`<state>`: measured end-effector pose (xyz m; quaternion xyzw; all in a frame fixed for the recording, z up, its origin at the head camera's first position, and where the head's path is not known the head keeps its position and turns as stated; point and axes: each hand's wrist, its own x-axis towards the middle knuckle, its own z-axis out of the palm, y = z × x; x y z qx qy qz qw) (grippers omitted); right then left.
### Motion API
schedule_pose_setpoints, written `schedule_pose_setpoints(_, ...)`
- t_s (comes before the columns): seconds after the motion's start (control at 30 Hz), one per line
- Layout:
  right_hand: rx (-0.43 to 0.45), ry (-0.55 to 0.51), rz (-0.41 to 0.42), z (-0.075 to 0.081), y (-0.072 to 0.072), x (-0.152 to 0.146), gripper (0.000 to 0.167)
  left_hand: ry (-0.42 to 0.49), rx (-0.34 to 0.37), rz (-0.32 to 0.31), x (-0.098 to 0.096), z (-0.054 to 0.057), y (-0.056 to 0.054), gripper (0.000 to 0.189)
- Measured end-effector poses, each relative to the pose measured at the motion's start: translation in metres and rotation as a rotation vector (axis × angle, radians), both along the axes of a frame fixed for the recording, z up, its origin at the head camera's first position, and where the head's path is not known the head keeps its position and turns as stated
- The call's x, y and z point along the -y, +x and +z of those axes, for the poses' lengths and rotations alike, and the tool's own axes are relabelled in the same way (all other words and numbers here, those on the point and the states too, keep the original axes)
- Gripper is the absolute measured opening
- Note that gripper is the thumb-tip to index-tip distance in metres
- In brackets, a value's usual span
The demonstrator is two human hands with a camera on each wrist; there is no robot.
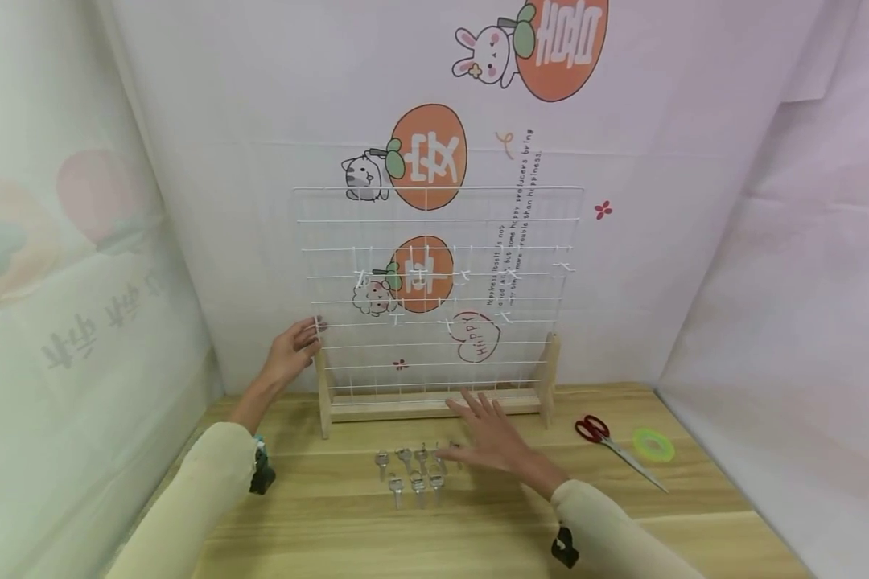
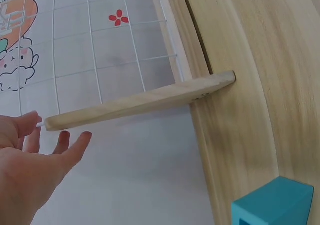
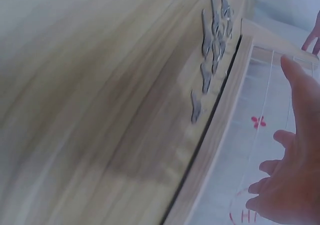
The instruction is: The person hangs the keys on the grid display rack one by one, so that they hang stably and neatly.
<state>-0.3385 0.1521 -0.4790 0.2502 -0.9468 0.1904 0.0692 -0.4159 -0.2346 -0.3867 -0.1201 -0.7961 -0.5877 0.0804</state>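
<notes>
A white wire grid rack (image 1: pixel 434 346) stands upright in a wooden base (image 1: pixel 434 410), with several small white hooks on its wires. At its left edge my left hand (image 1: pixel 294 354) pinches the white side wire between thumb and finger, just above the top of the wooden post (image 2: pixel 135 104). My right hand (image 1: pixel 494 438) is spread over the table before the base, its fingers apart and holding nothing. Left of it, several silver keys (image 1: pixel 418 482) lie in two rows; it overlaps the rightmost ones in the head view. The right wrist view shows the keys (image 3: pixel 206 77) lying beside the base.
Red-handled scissors (image 1: pixel 608 442) lie on the wooden table (image 1: pixel 319 531) at the right, beside a yellow-green ring-shaped roll (image 1: pixel 653 444). Printed white cloth (image 1: pixel 246 241) hangs behind the rack and along both sides. A teal block (image 2: pixel 275 202) shows in the left wrist view.
</notes>
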Motion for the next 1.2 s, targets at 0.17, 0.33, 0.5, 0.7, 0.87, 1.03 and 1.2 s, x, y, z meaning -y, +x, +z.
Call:
schedule_pose_setpoints(0.17, 0.025, -0.032, 0.044, -0.009, -0.005, 0.025, 0.085, 0.080, 0.023, -0.013, 0.001, -0.004, -0.003, 0.048)
schedule_pose_setpoints(0.33, -0.004, -0.077, 0.121, -0.008, -0.010, 0.048, 0.075, 0.093, 0.043, -0.009, 0.004, -0.004, -0.005, 0.049)
schedule_pose_setpoints(0.5, -0.019, -0.070, 0.167, -0.010, -0.019, 0.069, 0.065, 0.106, 0.082, 0.004, 0.008, -0.001, -0.006, 0.050)
schedule_pose_setpoints(0.7, 0.003, -0.082, 0.234, -0.019, -0.029, 0.086, 0.053, 0.095, 0.113, 0.005, 0.008, -0.001, -0.008, 0.054)
schedule_pose_setpoints(0.87, 0.000, -0.100, 0.280, -0.028, -0.034, 0.095, 0.040, 0.098, 0.132, -0.010, 0.009, -0.003, -0.008, 0.054)
schedule_pose_setpoints(1.03, -0.023, -0.093, 0.309, -0.035, -0.039, 0.102, 0.029, 0.102, 0.145, -0.007, 0.007, -0.001, -0.009, 0.051)
schedule_pose_setpoints(1.2, -0.038, -0.061, 0.300, -0.039, -0.041, 0.110, 0.019, 0.113, 0.158, 0.010, 0.006, 0.001, -0.011, 0.050)
